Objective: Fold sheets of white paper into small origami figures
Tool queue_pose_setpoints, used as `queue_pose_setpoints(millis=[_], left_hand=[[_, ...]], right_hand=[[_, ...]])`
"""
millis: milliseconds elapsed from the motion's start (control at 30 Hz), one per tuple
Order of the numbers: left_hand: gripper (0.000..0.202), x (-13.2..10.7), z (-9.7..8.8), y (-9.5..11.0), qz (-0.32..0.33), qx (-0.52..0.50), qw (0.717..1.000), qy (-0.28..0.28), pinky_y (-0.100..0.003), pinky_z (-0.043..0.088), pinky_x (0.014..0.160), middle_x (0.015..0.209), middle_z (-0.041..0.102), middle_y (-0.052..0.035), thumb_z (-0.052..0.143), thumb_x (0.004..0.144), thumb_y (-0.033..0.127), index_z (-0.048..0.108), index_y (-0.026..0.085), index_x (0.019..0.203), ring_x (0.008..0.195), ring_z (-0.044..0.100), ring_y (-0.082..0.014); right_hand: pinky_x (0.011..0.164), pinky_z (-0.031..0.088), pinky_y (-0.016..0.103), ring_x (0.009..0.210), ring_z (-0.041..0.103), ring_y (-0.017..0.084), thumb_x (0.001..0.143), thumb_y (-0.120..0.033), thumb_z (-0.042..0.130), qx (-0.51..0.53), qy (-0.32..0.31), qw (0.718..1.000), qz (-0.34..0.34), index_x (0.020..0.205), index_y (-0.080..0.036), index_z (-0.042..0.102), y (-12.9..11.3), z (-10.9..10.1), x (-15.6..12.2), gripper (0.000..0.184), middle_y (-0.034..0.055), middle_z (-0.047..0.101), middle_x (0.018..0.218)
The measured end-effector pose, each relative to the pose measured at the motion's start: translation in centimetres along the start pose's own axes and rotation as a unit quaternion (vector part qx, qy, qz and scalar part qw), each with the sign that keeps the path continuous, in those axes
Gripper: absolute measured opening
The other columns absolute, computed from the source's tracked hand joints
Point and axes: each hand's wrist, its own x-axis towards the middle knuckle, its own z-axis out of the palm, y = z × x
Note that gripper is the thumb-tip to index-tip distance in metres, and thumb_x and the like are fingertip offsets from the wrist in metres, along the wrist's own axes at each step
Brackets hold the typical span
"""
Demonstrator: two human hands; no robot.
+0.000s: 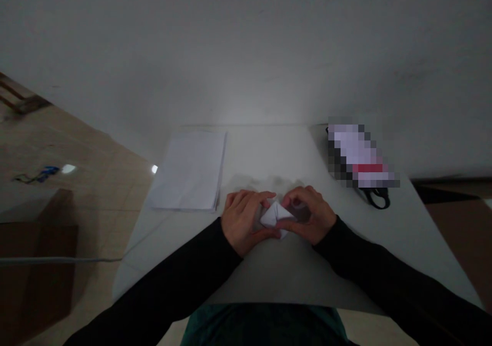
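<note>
A small piece of folded white paper (273, 215) is held just above or on the white table (265, 154), between my two hands. Its folds form pointed, triangular flaps with a seam in the middle. My left hand (246, 219) grips its left side, thumb along the near edge and fingers at the far edge. On the other side, my right hand (310, 211) pinches the right part with thumb and curled fingers. Part of the paper is hidden behind the fingers.
A stack of white paper sheets (188, 170) lies at the table's left. To the right is a blurred-out object (357, 154) with a black strap loop (378, 198). A wall (246, 54) rises behind the table. At lower left, a pale cable (61, 260) crosses in front of a brown box (46, 279).
</note>
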Motion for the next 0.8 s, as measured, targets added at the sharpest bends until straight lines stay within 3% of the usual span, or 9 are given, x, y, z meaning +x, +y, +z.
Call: queue_pose_setpoints(millis=[67, 167, 233, 300, 400, 633, 800], left_hand=[[0.064, 0.0, -0.1, 0.2, 0.001, -0.047, 0.999, 0.005, -0.034, 0.045, 0.075, 0.089, 0.065, -0.0023, 0.077, 0.063, 0.044, 0.049, 0.02, 0.115, 0.084, 0.059, -0.0185], [0.05, -0.1, -0.5, 0.5, 0.017, -0.101, 0.994, 0.044, -0.023, 0.049, 0.061, 0.081, 0.064, -0.0001, 0.073, 0.071, 0.034, 0.051, 0.018, 0.113, 0.069, 0.06, -0.0108], [0.031, -0.2, -1.1, 0.7, 0.079, -0.106, 0.988, 0.082, -0.019, 0.05, 0.06, 0.081, 0.065, -0.001, 0.068, 0.077, 0.022, 0.056, 0.017, 0.105, 0.069, 0.061, -0.0091], [0.019, -0.3, -1.6, 0.8, 0.144, -0.103, 0.978, 0.109, -0.02, 0.053, 0.067, 0.086, 0.067, -0.0042, 0.063, 0.079, 0.01, 0.061, 0.015, 0.098, 0.077, 0.063, -0.01], [0.021, -0.4, -2.0, 1.0, 0.162, -0.113, 0.974, 0.11, -0.021, 0.055, 0.074, 0.094, 0.068, -0.0078, 0.058, 0.081, 0.004, 0.062, 0.012, 0.099, 0.086, 0.064, -0.0116], [0.015, 0.1, -1.6, 1.6, 0.113, -0.104, 0.981, 0.12, -0.019, 0.054, 0.067, 0.082, 0.067, -0.004, 0.059, 0.081, 0.006, 0.063, 0.013, 0.094, 0.074, 0.063, -0.0087], [0.016, 0.1, -1.1, 1.2, 0.142, -0.108, 0.979, 0.094, -0.02, 0.054, 0.068, 0.086, 0.065, -0.0064, 0.057, 0.083, 0.007, 0.062, 0.012, 0.096, 0.077, 0.062, -0.0098]], right_hand=[[0.055, 0.043, 0.028, 0.056, 0.053, 0.013, 0.063, -0.039, 0.075, 0.116, -0.023, 0.992, 0.041, 0.073, -0.02, 0.055, -0.3, -0.1, 0.0, 0.029, -0.0018, 0.06, 0.064], [0.047, 0.041, 0.024, 0.049, 0.054, 0.011, 0.061, -0.034, 0.079, 0.216, 0.029, 0.973, 0.072, 0.076, -0.019, 0.057, -1.0, -0.3, -0.3, 0.031, -0.003, 0.062, 0.059], [0.05, 0.044, 0.026, 0.052, 0.057, 0.012, 0.061, -0.028, 0.08, 0.211, 0.078, 0.974, 0.025, 0.077, -0.02, 0.061, -1.4, -0.6, -0.4, 0.026, -0.0016, 0.064, 0.06], [0.053, 0.045, 0.028, 0.055, 0.057, 0.012, 0.066, -0.02, 0.076, 0.192, 0.089, 0.975, -0.068, 0.08, -0.022, 0.066, -1.8, -0.9, -0.5, 0.017, -0.0003, 0.067, 0.066], [0.053, 0.047, 0.028, 0.06, 0.058, 0.012, 0.073, -0.014, 0.069, 0.167, 0.074, 0.97, -0.163, 0.087, -0.023, 0.069, -2.3, -1.4, -0.4, 0.017, 0.0016, 0.069, 0.072], [0.061, 0.047, 0.033, 0.066, 0.059, 0.015, 0.072, -0.016, 0.068, 0.066, 0.126, 0.974, -0.174, 0.084, -0.02, 0.069, -3.5, -1.5, -0.2, 0.012, 0.0039, 0.067, 0.075], [0.061, 0.047, 0.032, 0.068, 0.056, 0.015, 0.07, -0.011, 0.065, 0.062, 0.134, 0.97, -0.195, 0.084, -0.019, 0.068, -3.4, -1.2, -0.4, 0.017, 0.005, 0.064, 0.079]])
